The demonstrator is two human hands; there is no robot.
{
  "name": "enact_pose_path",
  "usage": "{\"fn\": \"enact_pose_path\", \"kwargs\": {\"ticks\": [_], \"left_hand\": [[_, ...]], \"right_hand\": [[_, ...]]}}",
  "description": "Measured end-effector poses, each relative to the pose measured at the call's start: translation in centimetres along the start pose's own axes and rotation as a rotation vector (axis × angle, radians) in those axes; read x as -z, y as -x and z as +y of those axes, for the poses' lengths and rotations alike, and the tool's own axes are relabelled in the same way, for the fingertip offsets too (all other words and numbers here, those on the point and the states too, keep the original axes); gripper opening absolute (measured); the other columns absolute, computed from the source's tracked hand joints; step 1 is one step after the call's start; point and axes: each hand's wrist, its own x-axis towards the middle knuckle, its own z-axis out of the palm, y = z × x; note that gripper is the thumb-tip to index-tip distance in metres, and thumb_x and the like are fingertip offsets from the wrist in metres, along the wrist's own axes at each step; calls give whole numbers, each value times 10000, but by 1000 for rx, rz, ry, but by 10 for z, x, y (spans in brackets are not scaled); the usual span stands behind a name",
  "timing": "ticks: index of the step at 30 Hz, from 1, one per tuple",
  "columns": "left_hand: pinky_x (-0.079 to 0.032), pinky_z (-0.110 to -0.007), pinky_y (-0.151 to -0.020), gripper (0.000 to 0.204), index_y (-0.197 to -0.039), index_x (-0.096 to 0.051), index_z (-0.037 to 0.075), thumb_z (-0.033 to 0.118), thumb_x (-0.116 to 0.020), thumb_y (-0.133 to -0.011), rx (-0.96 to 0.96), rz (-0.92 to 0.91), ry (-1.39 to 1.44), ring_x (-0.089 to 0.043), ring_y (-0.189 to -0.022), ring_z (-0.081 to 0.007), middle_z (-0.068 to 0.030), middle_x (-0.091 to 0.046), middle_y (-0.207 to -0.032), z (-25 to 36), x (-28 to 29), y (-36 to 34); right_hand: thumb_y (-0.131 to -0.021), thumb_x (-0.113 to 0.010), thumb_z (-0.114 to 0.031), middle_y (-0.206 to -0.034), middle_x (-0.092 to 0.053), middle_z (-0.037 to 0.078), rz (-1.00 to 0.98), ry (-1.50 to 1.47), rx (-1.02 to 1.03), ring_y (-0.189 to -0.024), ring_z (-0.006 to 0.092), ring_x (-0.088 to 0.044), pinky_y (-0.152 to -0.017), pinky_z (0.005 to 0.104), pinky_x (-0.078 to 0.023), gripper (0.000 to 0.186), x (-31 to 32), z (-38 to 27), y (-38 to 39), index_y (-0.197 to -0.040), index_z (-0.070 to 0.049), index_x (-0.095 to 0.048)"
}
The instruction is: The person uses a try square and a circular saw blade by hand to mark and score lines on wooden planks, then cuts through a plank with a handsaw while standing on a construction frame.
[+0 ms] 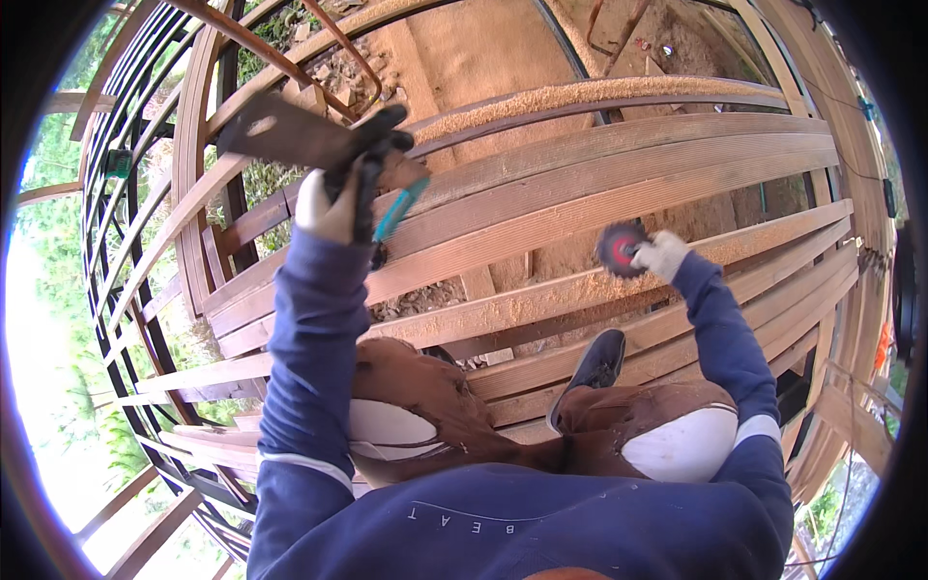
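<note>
Since gaps part the timber boards (541,215), the toothed disc (620,249), pinched in the right hand (663,255) toward their right ends, could drop through if fumbled; the left hand (327,208) curls round a dark tool (340,150) over their left.

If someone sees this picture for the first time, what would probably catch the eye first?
Probably the dark round disc with a red centre, in the right hand, right of the middle. Next comes the blurred dark tool with a teal part, in the left hand at upper left. Long wooden planks run across the picture beneath both hands.
</note>
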Motion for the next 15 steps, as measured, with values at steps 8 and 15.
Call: {"fn": "enact_pose_path", "kwargs": {"ticks": [8, 15], "left_hand": [[-530, -412, -888, 527, -1341, -636, 245, 7, -583, -873, -346, -270, -671, -634, -944, -341, -148, -618, -987, -29, -68, -37], [-500, -473, -952, 577, -1360, -616, 376, 80, -578, -866, -731, -569, -1174, -584, -1077, -299, -88, -610, -1099, -74, -106, -63]], "right_hand": [[-870, -690, -151, -1275, -604, 278, -120, -711, 711, -1103, 351, -647, -929, 454, -558, 425, 29, -91, 86, -1249, -6, -565], [-905, -650, -87, -1128, -685, 157, -212, -157, 653, -929, 237, -708, -801, 346, -610, 267, -16, -97, 81, -1162, -12, -646]]}}
